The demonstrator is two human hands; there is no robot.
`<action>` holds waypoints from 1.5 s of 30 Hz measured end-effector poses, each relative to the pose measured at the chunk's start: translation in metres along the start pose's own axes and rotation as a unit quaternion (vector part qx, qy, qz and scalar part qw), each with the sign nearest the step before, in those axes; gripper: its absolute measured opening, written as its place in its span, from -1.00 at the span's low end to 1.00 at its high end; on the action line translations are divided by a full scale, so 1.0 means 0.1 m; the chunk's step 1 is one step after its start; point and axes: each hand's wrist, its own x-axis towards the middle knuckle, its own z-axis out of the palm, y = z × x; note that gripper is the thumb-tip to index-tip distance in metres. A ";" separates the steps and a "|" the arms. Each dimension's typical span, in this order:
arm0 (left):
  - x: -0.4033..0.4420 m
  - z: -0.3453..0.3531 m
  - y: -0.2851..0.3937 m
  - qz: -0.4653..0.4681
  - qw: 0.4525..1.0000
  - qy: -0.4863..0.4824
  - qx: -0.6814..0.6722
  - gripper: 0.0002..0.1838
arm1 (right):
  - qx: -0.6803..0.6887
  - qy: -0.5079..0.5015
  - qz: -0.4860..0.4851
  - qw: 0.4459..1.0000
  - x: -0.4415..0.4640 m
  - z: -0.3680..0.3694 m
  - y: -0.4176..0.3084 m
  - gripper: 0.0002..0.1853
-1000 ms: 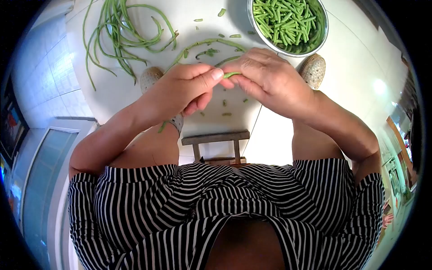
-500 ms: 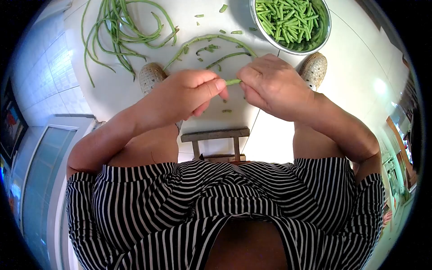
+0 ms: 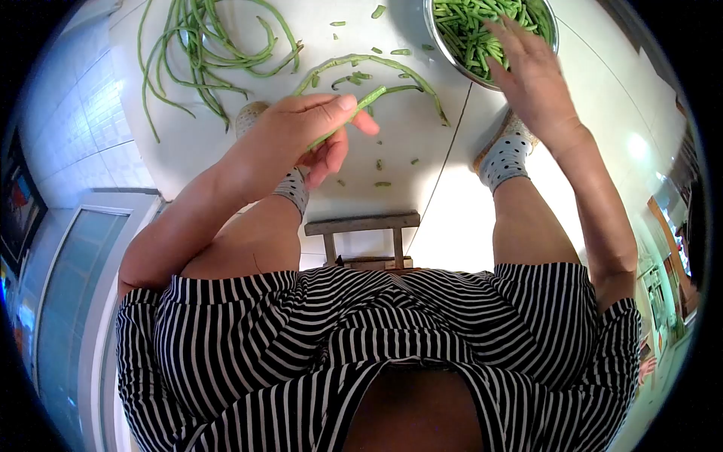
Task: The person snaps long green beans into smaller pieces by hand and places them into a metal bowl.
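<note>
Between the thumb and fingers of my left hand (image 3: 309, 132) is a green long bean (image 3: 369, 99), its broken end pointing up and right. My right hand (image 3: 536, 87) is over the near rim of a metal bowl (image 3: 452, 66), fingers spread, with nothing seen in them. Short cut pieces of bean (image 3: 471, 34) fill much of that bowl. A heap of whole long beans (image 3: 197, 53) lies on the floor at the upper left. Another long bean (image 3: 410, 68) curves across the floor beyond my left hand.
Small bean scraps (image 3: 382, 184) are scattered over the pale tiled floor (image 3: 444, 218). A low wooden stool (image 3: 361, 223) stands between my legs. My feet in spotted socks (image 3: 506, 160) are on either side. A white-framed glass door (image 3: 79, 264) is at the left.
My right hand has left the bean and moved up and right to the bowl, its fingers opening. My left hand has kept hold of the bean.
</note>
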 end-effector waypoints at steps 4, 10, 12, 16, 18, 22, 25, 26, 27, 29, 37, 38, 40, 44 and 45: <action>0.04 0.06 0.00 -0.010 1.000 -0.014 0.018 -0.47 | 0.324 0.031 -0.040 0.945 0.06 -0.16 -0.54 -0.72; 0.06 0.08 0.01 -0.029 0.998 -0.053 -0.004 -0.55 | 0.400 -0.071 -0.104 0.908 0.09 -0.27 -0.75 -0.88; 0.05 0.04 -0.02 -0.033 0.998 -0.036 0.033 -0.58 | 0.381 -0.072 -0.092 0.917 0.06 -0.27 -0.70 -0.87; 0.06 0.03 -0.14 -0.025 0.994 -0.062 0.081 -0.61 | 0.346 -0.018 -0.111 0.932 0.02 -0.26 -0.82 -0.87; 0.06 0.06 -0.14 -0.029 0.988 -0.092 0.122 -0.62 | 0.352 -0.053 -0.139 0.924 0.02 -0.30 -0.91 -0.87; 0.06 0.12 -0.16 0.018 0.976 -0.089 0.196 -0.63 | 0.360 -0.089 -0.149 0.917 -0.01 -0.31 -1.01 -0.86; 0.03 0.12 -0.07 -0.002 0.984 -0.114 0.135 -0.63 | 0.433 -0.101 -0.110 0.889 -0.02 -0.30 -0.98 -0.91; 0.05 0.10 -0.08 -0.004 0.984 -0.114 0.135 -0.63 | 0.479 -0.089 -0.089 0.869 0.00 -0.32 -0.98 -0.93; 0.09 0.08 -0.11 0.044 0.986 -0.125 0.101 -0.60 | 0.480 -0.090 -0.088 0.868 0.03 -0.36 -0.93 -0.93; 0.08 0.07 -0.10 0.091 0.985 -0.134 0.064 -0.57 | 0.741 -0.264 0.209 0.581 0.10 -0.46 -0.79 -0.86; 0.06 0.11 0.02 -0.011 0.992 -0.091 -0.086 -0.41 | 0.769 -0.185 0.148 0.593 0.14 -0.38 -0.90 -0.73; 0.05 0.11 0.01 -0.021 0.991 -0.107 -0.075 -0.38 | 0.793 -0.230 0.122 0.550 0.16 -0.41 -0.87 -0.75; 0.06 0.12 -0.05 -0.031 0.988 -0.123 -0.085 -0.37 | 0.784 -0.226 0.120 0.566 0.13 -0.39 -0.91 -0.76; 0.09 0.06 -0.05 -0.020 0.984 -0.164 -0.062 -0.46 | 0.722 -0.213 0.181 0.633 0.08 -0.37 -0.80 -0.77; 0.10 0.04 -0.08 -0.005 0.987 -0.155 -0.048 -0.50 | 0.728 -0.169 0.216 0.628 0.08 -0.37 -0.75 -0.76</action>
